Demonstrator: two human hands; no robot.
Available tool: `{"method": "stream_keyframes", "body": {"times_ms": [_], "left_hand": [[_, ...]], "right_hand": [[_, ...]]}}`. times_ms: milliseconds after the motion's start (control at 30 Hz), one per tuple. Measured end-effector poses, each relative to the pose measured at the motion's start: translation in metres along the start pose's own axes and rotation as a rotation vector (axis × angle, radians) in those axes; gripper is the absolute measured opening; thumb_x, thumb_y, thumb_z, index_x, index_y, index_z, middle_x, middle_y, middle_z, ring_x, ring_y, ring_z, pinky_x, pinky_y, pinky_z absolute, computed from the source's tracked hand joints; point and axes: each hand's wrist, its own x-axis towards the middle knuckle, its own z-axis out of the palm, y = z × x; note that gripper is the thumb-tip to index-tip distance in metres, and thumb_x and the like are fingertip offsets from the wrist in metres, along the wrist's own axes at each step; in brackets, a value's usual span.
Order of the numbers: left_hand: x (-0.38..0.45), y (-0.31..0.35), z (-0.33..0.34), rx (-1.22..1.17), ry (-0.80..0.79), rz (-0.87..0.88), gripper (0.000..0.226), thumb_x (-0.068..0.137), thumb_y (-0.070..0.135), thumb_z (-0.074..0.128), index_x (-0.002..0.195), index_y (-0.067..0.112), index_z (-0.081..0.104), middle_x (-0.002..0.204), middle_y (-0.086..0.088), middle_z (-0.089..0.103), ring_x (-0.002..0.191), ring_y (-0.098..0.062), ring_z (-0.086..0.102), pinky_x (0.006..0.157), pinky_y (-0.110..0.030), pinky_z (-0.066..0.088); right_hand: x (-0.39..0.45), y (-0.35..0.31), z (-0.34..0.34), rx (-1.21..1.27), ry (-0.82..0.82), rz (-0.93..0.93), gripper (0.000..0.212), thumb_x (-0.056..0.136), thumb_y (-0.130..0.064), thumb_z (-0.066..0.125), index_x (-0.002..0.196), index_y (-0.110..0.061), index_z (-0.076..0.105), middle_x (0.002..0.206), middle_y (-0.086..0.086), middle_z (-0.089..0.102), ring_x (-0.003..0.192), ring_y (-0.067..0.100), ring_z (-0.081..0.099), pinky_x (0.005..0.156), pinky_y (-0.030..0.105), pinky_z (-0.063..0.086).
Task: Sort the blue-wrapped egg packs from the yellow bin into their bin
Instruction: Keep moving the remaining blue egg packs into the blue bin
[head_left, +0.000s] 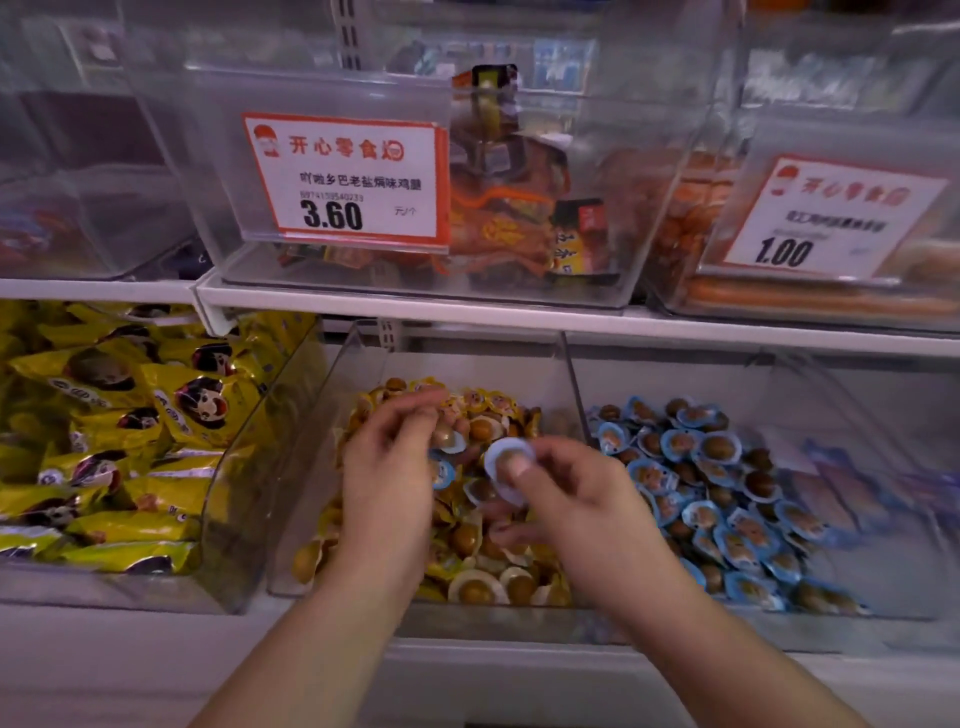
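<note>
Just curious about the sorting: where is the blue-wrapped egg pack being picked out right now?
Centre of the head view: the right hand pinches the blue-wrapped egg pack above the yellow bin, beside the left hand.

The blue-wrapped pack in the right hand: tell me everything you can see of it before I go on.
The blue-wrapped egg pack is a small round packet: a pale blue, glossy, film-like rim around a brown egg at its centre. The right hand pinches it, thumb over its face, other fingers behind. It is held tilted, face toward the camera, above the yellow bin, just left of the divider to the blue bin. Motion blur hides any print.
</note>
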Motion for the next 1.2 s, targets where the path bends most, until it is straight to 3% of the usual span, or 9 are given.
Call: {"method": "stream_keyframes", "body": {"times_ms": [133, 267, 367, 500, 633, 733, 900, 1067, 1200], "left_hand": [[-0.037, -0.003, 0.025, 0.432, -0.248, 0.561, 0.019, 0.095, 0.023, 0.051, 0.105, 0.032, 0.064, 0.105, 0.019, 0.066, 0.103, 0.000, 0.062, 0.089, -0.014, 0.046], [-0.052, -0.015, 0.041, 0.907, -0.473, 0.819, 0.050, 0.100, 0.033, 0.029, 0.149, 0.024, 0.033, 0.151, 0.016, 0.032, 0.150, -0.007, 0.017, 0.123, -0.049, 0.014], [-0.048, -0.010, 0.049, 0.890, -0.547, 0.770, 0.065, 0.100, 0.051, 0.024, 0.158, 0.025, 0.014, 0.166, 0.011, 0.008, 0.153, -0.010, -0.006, 0.124, -0.038, 0.004], [-0.029, -0.002, 0.043, 0.366, -0.636, 0.151, 0.095, 0.069, 0.091, 0.047, 0.146, 0.036, 0.041, 0.155, 0.013, 0.039, 0.143, -0.009, 0.036, 0.111, -0.036, 0.036], [0.002, -0.031, -0.007, 1.273, -0.623, 0.542, 0.045, 0.096, 0.059, 0.040, 0.136, 0.042, 0.051, 0.140, 0.024, 0.045, 0.132, -0.006, 0.042, 0.105, -0.030, 0.037], [0.020, -0.052, -0.009, 1.668, -0.682, 0.455, 0.049, 0.097, 0.059, 0.038, 0.143, 0.042, 0.044, 0.151, 0.014, 0.041, 0.143, -0.013, 0.032, 0.119, -0.034, 0.015], [0.027, -0.057, -0.007, 1.539, -0.623, 0.453, 0.039, 0.089, 0.059, 0.056, 0.124, 0.043, 0.061, 0.120, 0.015, 0.068, 0.118, -0.014, 0.056, 0.108, -0.035, 0.035], [0.031, -0.044, -0.011, 1.335, -0.467, 0.402, 0.037, 0.080, 0.064, 0.067, 0.110, 0.041, 0.068, 0.103, 0.018, 0.069, 0.101, -0.011, 0.062, 0.081, -0.031, 0.052], [0.011, -0.017, 0.001, 0.581, -0.348, 0.279, 0.031, 0.079, 0.062, 0.062, 0.093, 0.035, 0.071, 0.090, 0.020, 0.074, 0.080, -0.004, 0.072, 0.073, -0.018, 0.054]], "right_hand": [[-0.003, -0.015, 0.002, 0.778, -0.116, 0.310, 0.038, 0.097, -0.036, 0.053, 0.119, -0.011, 0.071, 0.110, 0.010, 0.073, 0.103, 0.026, 0.071, 0.094, 0.043, 0.055], [-0.001, -0.021, -0.012, 0.808, -0.061, 0.320, 0.040, 0.099, -0.040, 0.051, 0.121, -0.014, 0.072, 0.119, 0.010, 0.073, 0.115, 0.023, 0.067, 0.109, 0.040, 0.045], [0.002, -0.022, -0.027, 0.697, 0.008, 0.141, 0.025, 0.097, -0.014, 0.055, 0.114, -0.008, 0.072, 0.109, 0.016, 0.074, 0.103, 0.026, 0.072, 0.089, 0.038, 0.056], [0.012, -0.027, -0.065, 0.826, 0.077, 0.119, 0.028, 0.092, -0.008, 0.054, 0.117, -0.003, 0.066, 0.086, 0.017, 0.068, 0.064, 0.020, 0.062, 0.046, 0.025, 0.042], [0.024, -0.016, -0.102, 0.890, 0.141, 0.244, 0.039, 0.099, -0.021, 0.047, 0.128, 0.000, 0.060, 0.113, 0.024, 0.069, 0.097, 0.033, 0.067, 0.079, 0.036, 0.052], [0.031, -0.004, -0.120, 0.859, 0.192, 0.267, 0.046, 0.099, -0.027, 0.043, 0.132, 0.001, 0.059, 0.126, 0.025, 0.066, 0.122, 0.037, 0.058, 0.108, 0.044, 0.042], [0.041, 0.009, -0.131, 0.648, 0.252, 0.158, 0.045, 0.100, -0.028, 0.039, 0.129, 0.000, 0.060, 0.120, 0.019, 0.070, 0.120, 0.028, 0.064, 0.111, 0.037, 0.038], [0.040, 0.013, -0.111, 0.168, 0.386, -0.022, 0.027, 0.096, -0.018, 0.051, 0.104, -0.014, 0.075, 0.098, 0.003, 0.078, 0.098, 0.016, 0.073, 0.088, 0.030, 0.051], [0.030, 0.000, -0.085, -0.126, 0.375, -0.254, 0.021, 0.094, -0.014, 0.058, 0.099, -0.022, 0.076, 0.076, 0.001, 0.075, 0.064, 0.006, 0.068, 0.054, 0.017, 0.050]]}}
